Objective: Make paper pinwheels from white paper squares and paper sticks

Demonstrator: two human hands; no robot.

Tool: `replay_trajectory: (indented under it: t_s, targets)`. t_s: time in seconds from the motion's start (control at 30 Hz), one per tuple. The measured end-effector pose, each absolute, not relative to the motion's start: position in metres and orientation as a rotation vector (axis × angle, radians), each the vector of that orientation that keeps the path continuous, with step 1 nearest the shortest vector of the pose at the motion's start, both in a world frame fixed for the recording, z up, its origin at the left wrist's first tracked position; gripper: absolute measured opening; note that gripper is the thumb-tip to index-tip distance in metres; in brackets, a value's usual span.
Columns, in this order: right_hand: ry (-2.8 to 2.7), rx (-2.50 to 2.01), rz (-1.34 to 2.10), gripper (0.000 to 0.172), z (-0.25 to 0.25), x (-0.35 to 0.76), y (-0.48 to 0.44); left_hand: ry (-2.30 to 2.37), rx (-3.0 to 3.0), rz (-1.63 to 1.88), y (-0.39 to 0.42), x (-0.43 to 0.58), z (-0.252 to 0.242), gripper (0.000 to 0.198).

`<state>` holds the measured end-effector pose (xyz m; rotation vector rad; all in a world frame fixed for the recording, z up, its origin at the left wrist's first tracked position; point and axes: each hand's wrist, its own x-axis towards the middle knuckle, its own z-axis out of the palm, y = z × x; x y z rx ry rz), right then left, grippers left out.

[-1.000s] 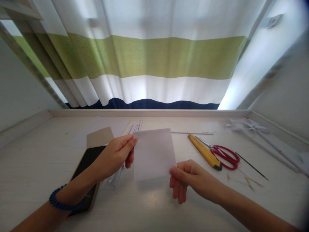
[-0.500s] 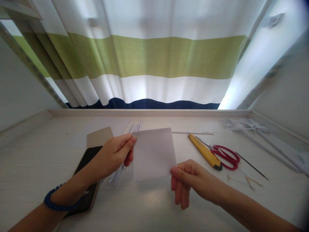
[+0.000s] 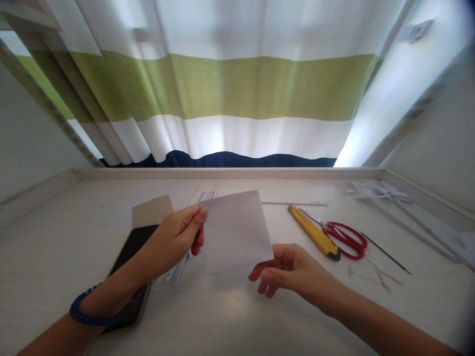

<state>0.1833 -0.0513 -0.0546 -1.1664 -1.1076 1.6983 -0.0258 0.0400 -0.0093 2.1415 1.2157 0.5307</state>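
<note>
A white, nearly square sheet of paper (image 3: 237, 235) is held up above the tabletop, tilted a little. My left hand (image 3: 183, 230) pinches its upper left edge between thumb and fingers. At the lower right corner of the sheet is my right hand (image 3: 285, 272), its fingers apart and curved, the thumb off the paper. Some of its fingers seem to reach behind the corner; whether they touch it I cannot tell. Below my left wrist lies a dark smartphone (image 3: 128, 301), partly covered by the forearm. Thin rolled paper sticks (image 3: 180, 271) lie behind my left hand.
Right of the sheet lie a yellow utility knife (image 3: 313, 232), red-handled scissors (image 3: 347, 240), a thin dark stick (image 3: 386, 253) and small wooden bits (image 3: 384, 279). Crumpled clear plastic (image 3: 382, 193) is at the far right. A brown card (image 3: 151, 210) sits beyond the phone. A striped curtain (image 3: 260, 89) hangs behind.
My right hand has let its pinch on the lower right corner go, and its fingers have spread. The sheet has tilted slightly, while my left hand keeps its grip.
</note>
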Motion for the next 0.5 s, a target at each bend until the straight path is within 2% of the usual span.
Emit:
replay_trajectory:
  t_s: [0.2, 0.4, 0.5]
  targets:
    - [-1.114, -1.201, 1.625, 0.043, -0.057, 0.183, -0.052, 1.154, 2.103, 0.546, 0.040, -0.024, -0.014, 0.039]
    - [-1.081, -1.198, 1.577, 0.043, -0.053, 0.182, -0.057, 0.966, 1.784, 0.735, 0.043, -0.023, -0.022, 0.036]
    - [-1.092, -1.152, 1.542, 0.040, -0.051, 0.180, -0.061, 0.772, 1.579, 0.809, 0.041, -0.020, -0.028, 0.041]
